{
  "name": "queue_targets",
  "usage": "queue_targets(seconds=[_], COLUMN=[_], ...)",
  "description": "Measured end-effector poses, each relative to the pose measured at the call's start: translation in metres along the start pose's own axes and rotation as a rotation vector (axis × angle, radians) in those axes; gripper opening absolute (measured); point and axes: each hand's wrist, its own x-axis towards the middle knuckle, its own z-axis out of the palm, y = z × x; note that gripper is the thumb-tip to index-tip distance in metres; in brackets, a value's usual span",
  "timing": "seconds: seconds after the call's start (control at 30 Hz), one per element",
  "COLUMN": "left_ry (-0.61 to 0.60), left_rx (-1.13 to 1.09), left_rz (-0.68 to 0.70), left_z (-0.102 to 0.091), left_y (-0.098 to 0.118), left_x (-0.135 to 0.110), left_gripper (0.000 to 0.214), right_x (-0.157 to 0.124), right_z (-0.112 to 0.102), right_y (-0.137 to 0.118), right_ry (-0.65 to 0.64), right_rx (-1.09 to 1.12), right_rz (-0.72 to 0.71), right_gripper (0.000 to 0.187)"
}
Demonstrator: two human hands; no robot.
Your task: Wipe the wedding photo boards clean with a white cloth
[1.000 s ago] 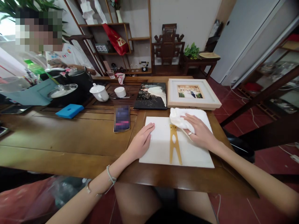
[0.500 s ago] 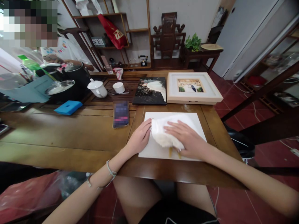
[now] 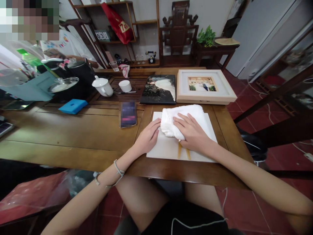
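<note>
A folded white towel (image 3: 195,112) lies on a white board (image 3: 161,150) at the table's near edge. My right hand (image 3: 193,130) presses on the towel, its fingers over the top and the thumb side at the lower edge. My left hand (image 3: 148,135) rests on the board's left side, fingers stretched out, their tips against the towel's left edge. Two yellowish-brown strips (image 3: 179,151) show on the board below my right hand. The towel and my right hand hide the board's middle.
Behind the board are a dark photo panel (image 3: 158,88) and a pale framed photo (image 3: 205,86). A phone (image 3: 128,114) lies to the left, with a blue sponge-like block (image 3: 73,106), a white teapot (image 3: 102,86) and a white cup (image 3: 125,86). A person (image 3: 70,45) sits at the far left.
My right hand and the towel have moved away from me, up the board. More of the brownish strips shows. My left hand has stayed at the board's left side.
</note>
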Motion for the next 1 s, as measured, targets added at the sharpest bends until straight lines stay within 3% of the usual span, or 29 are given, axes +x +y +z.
queue_targets(seconds=[0.23,0.33,0.47,0.53,0.63,0.83,0.9,1.0], left_ry=[-0.001,-0.014,-0.007,0.012,0.010,-0.015,-0.009,-0.016], left_rx=[-0.018,-0.041,-0.070,-0.075,-0.080,-0.022,-0.020,-0.072], left_rz=[-0.001,-0.002,0.029,0.042,0.044,-0.018,-0.020,0.030], left_z=[-0.001,-0.002,-0.002,-0.001,-0.001,-0.003,-0.004,-0.003], left_y=[0.002,0.001,-0.002,-0.003,-0.003,0.004,0.005,0.003], left_x=[0.001,0.001,-0.002,-0.003,-0.002,0.001,0.001,0.001], left_gripper=[0.040,0.042,0.042,0.042,0.042,0.041,0.041,0.043], right_x=[0.003,-0.011,-0.046,-0.057,-0.049,0.014,0.022,0.005], right_z=[-0.001,-0.008,-0.019,-0.022,-0.022,-0.007,-0.003,-0.001], right_y=[-0.004,-0.030,-0.075,-0.085,-0.069,0.000,-0.002,-0.038], right_ry=[-0.020,-0.104,-0.218,-0.230,-0.196,-0.002,-0.008,-0.069], right_rx=[0.007,-0.012,0.108,0.166,0.210,0.064,-0.026,-0.166], right_rz=[0.035,0.016,-0.159,-0.214,-0.166,0.081,0.099,0.049], right_gripper=[0.063,0.064,0.067,0.066,0.066,0.051,0.048,0.054])
